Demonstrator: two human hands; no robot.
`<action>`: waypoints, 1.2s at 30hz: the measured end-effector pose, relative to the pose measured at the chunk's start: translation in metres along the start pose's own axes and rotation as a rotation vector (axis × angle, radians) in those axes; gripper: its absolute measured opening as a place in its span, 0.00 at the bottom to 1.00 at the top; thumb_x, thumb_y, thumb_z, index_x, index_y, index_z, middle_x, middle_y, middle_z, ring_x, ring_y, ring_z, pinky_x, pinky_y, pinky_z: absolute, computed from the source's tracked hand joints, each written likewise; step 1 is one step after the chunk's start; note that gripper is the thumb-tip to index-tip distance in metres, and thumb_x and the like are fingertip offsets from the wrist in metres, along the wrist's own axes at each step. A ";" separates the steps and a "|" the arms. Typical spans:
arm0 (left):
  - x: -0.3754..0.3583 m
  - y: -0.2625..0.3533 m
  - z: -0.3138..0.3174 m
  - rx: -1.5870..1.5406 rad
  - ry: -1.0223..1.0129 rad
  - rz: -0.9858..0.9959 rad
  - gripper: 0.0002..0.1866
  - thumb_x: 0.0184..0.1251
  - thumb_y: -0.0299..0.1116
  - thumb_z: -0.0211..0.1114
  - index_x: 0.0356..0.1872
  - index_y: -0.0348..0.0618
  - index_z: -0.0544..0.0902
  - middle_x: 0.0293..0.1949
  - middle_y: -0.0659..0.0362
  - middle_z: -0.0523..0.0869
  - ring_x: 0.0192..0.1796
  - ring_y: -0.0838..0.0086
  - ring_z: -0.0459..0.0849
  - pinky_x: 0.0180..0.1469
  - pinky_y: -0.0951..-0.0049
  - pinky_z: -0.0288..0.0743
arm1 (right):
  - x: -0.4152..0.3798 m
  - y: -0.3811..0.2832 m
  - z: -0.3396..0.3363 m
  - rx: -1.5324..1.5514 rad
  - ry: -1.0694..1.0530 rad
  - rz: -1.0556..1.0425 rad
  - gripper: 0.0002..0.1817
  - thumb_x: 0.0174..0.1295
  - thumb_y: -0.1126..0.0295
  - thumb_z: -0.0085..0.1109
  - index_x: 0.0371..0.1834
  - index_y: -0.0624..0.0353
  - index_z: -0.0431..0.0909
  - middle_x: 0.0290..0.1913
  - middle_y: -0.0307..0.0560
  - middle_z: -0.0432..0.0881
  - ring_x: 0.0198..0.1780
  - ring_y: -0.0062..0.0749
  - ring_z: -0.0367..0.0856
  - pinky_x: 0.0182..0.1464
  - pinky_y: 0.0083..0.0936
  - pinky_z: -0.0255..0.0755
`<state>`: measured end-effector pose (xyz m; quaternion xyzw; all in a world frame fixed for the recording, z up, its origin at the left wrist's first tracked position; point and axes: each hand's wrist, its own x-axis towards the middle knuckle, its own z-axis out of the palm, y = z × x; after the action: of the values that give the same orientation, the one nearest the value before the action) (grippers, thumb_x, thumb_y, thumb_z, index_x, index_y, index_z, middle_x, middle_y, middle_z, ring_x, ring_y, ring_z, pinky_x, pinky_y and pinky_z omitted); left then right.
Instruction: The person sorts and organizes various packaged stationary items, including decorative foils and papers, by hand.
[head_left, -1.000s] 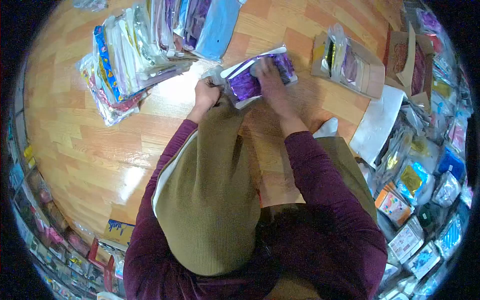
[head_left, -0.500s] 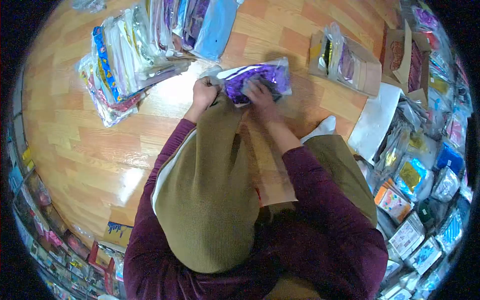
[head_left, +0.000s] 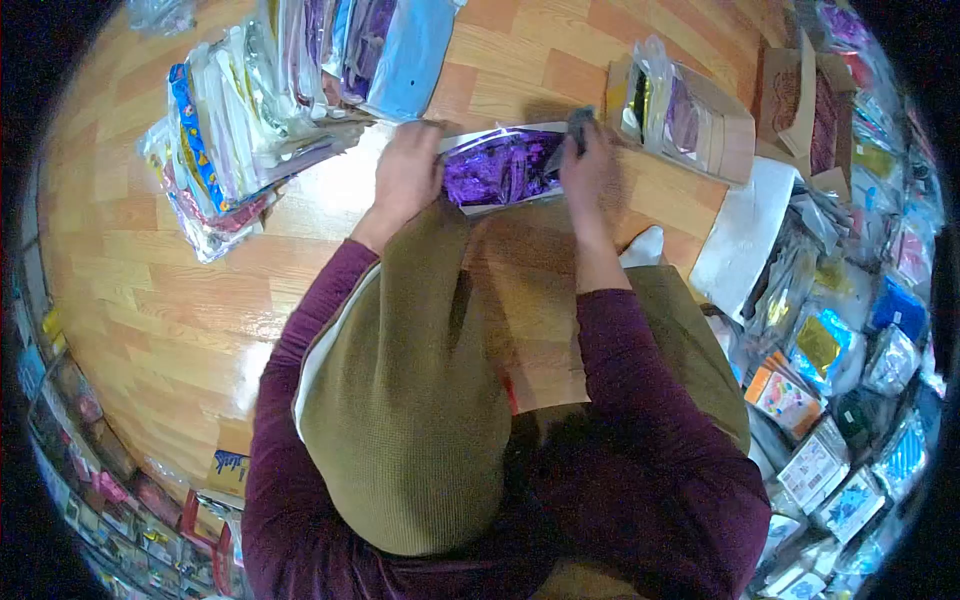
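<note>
Fingers of our left hand (head_left: 408, 172) and right hand (head_left: 592, 165) grip opposite ends of a shiny purple foil packet (head_left: 502, 168); right of them stands an open brown cardboard box (head_left: 728, 130).

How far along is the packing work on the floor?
Apparently done: clear plastic packets lie in an overlapping pile, though I can't confirm they're finished.
In hand: shiny purple foil packet, left hand and right hand at opposite ends.
Left: that packet, apart from the pile. Open cardboard box holds more; their status is unclear.
</note>
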<state>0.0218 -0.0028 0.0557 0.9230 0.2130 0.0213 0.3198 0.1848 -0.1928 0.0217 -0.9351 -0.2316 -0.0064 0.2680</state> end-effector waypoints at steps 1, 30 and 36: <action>0.008 -0.004 0.011 0.000 0.001 -0.003 0.20 0.47 0.26 0.59 0.46 0.40 0.72 0.55 0.46 0.69 0.58 0.57 0.66 0.53 0.65 0.66 | -0.005 0.001 0.016 0.000 -0.002 -0.002 0.21 0.46 0.76 0.54 0.47 0.68 0.71 0.53 0.63 0.68 0.55 0.53 0.65 0.58 0.37 0.58; 0.011 -0.014 0.031 0.194 -0.099 -0.014 0.24 0.48 0.28 0.60 0.51 0.46 0.69 0.47 0.52 0.72 0.52 0.58 0.69 0.52 0.60 0.65 | -0.045 0.101 0.005 0.303 -0.095 0.408 0.21 0.43 0.67 0.60 0.43 0.63 0.74 0.43 0.58 0.77 0.46 0.53 0.73 0.51 0.37 0.65; 0.014 -0.021 0.043 0.374 -0.125 0.068 0.22 0.50 0.24 0.54 0.50 0.48 0.70 0.50 0.57 0.71 0.52 0.62 0.69 0.50 0.62 0.67 | -0.030 0.053 0.001 -0.120 -0.418 0.249 0.24 0.43 0.63 0.63 0.42 0.65 0.73 0.36 0.54 0.77 0.39 0.44 0.74 0.43 0.33 0.68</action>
<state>0.0336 -0.0071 0.0075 0.9725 0.1619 -0.0651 0.1544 0.1811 -0.2445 -0.0095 -0.9516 -0.1644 0.2067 0.1571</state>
